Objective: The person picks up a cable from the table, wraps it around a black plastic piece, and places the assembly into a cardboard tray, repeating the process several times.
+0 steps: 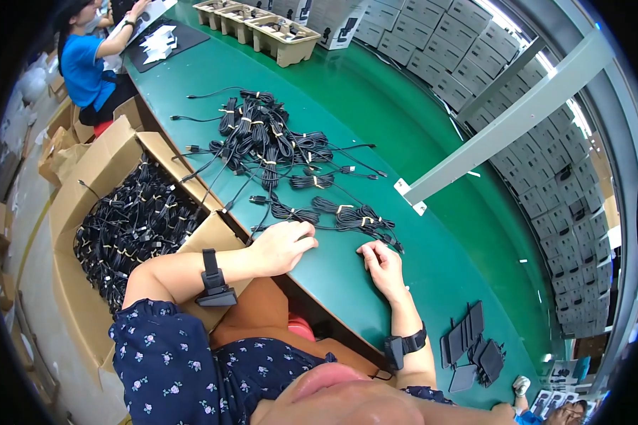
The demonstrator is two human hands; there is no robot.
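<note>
My left hand (285, 248) rests at the near edge of the green table, its fingers loosely curled and no object showing in them. The end of a black cable coil (294, 214) lies just beyond its knuckles. To the right, my right hand (383, 265) lies on the tabletop with its fingers curled in, holding nothing that I can see. Just past it is another tied cable bundle (354, 218). Farther off spreads a heap of black cables (259, 131), coiled and bound with pale ties, several plugs sticking out.
An open carton (85, 180) full of tied cables (138, 219) stands left of the table (347, 283). Flat black pieces (468, 340) lie at the right. A grey post (503, 120) rises from the far edge. Beige trays (283, 39) stand far back. Two people work nearby.
</note>
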